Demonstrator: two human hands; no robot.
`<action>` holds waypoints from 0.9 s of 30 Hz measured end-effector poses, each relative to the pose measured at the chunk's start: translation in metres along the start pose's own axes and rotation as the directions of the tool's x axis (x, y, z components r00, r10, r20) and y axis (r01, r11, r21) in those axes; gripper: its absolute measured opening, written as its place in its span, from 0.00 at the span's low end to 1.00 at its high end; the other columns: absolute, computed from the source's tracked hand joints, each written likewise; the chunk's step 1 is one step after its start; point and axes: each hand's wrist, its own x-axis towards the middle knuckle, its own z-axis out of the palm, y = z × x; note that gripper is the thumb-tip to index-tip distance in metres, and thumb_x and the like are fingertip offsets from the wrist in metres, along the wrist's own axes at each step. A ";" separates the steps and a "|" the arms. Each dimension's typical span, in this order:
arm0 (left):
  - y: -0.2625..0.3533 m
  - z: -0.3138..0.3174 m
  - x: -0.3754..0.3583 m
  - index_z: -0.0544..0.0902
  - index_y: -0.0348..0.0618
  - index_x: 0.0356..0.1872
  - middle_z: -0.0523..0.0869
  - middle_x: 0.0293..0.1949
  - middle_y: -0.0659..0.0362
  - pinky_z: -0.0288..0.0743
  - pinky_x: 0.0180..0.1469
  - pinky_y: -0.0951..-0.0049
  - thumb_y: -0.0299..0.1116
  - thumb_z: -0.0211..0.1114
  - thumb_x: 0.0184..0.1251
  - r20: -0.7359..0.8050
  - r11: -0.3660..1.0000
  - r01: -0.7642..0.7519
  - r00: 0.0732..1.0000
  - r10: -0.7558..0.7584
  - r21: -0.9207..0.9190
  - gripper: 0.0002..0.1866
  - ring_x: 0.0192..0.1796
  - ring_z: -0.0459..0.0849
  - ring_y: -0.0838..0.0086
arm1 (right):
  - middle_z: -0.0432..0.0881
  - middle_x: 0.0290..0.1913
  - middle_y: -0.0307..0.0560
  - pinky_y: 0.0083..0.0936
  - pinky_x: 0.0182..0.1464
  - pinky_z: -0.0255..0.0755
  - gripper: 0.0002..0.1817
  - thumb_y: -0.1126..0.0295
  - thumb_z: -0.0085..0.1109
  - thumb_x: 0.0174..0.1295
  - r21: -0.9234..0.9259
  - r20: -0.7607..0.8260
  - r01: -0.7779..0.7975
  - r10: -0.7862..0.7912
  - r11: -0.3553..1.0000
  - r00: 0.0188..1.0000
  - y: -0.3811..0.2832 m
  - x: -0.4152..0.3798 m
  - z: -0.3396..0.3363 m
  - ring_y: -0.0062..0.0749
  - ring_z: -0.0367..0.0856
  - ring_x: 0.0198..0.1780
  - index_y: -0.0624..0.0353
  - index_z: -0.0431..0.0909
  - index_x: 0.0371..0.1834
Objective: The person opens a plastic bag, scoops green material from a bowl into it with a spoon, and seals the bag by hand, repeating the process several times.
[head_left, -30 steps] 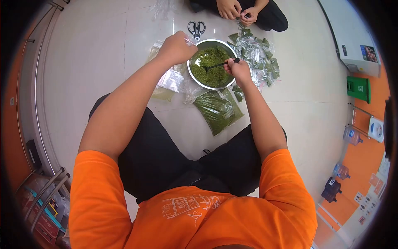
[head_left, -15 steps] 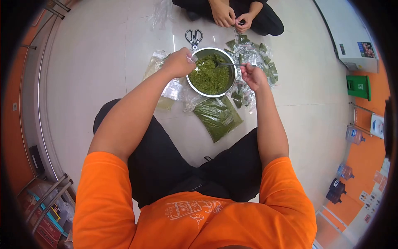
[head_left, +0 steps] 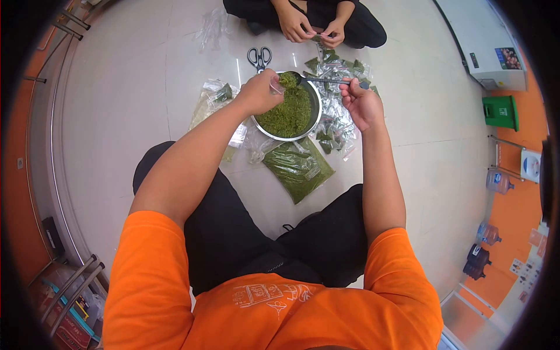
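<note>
A round metal bowl (head_left: 318, 114) stands on the floor, filled with moist green crumbly stuff (head_left: 286, 119). My right hand (head_left: 364, 105) is closed on the dark handle of a spoon (head_left: 328, 80), whose far end carries a green heap above the bowl's back edge. At the bowl's left rim, my left hand (head_left: 260, 94) pinches a small clear plastic bag (head_left: 276, 86) close to the spoon's load. Nearer me, a large clear bag (head_left: 300, 170) of the green stuff lies against the bowl.
Black-handled scissors (head_left: 259, 57) lie behind the bowl. Small filled bags (head_left: 335, 125) are piled on the right; empty plastic bags (head_left: 213, 96) lie left. Across from me, a co-worker's hands (head_left: 297, 27) hold a small packet. A green bin (head_left: 500, 113) stands far right.
The spoon has come up from the stuff with a heap on it, toward my left hand and the small bag. My view has shifted slightly, and the co-worker's hands have moved a little.
</note>
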 end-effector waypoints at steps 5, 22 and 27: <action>0.007 0.001 0.000 0.74 0.36 0.55 0.85 0.47 0.45 0.76 0.55 0.62 0.38 0.72 0.57 -0.024 1.000 -0.023 0.999 0.022 -0.012 0.28 0.50 0.85 0.56 | 0.84 0.38 0.42 0.18 0.40 0.74 0.14 0.65 0.53 0.76 -0.202 0.010 0.158 -0.159 0.967 0.987 -0.005 -0.021 0.030 0.20 0.78 0.35 0.67 0.80 0.50; 0.020 -0.009 0.002 0.74 0.35 0.54 0.86 0.45 0.50 0.76 0.56 0.65 0.36 0.72 0.58 -0.217 0.965 -0.026 0.976 -0.032 -0.259 0.26 0.50 0.86 0.61 | 0.87 0.35 0.47 0.22 0.40 0.76 0.07 0.74 0.62 0.67 -0.626 0.377 0.660 -0.580 0.416 0.723 -0.008 -0.063 0.079 0.28 0.85 0.35 0.61 0.85 0.44; 0.014 -0.007 0.006 0.74 0.36 0.56 0.86 0.45 0.51 0.77 0.53 0.66 0.38 0.73 0.60 -0.228 0.967 -0.037 0.973 -0.022 -0.251 0.27 0.47 0.86 0.66 | 0.87 0.36 0.47 0.21 0.40 0.76 0.07 0.74 0.62 0.67 -0.608 0.393 0.654 -0.545 0.450 0.740 -0.007 -0.061 0.078 0.27 0.85 0.35 0.61 0.86 0.44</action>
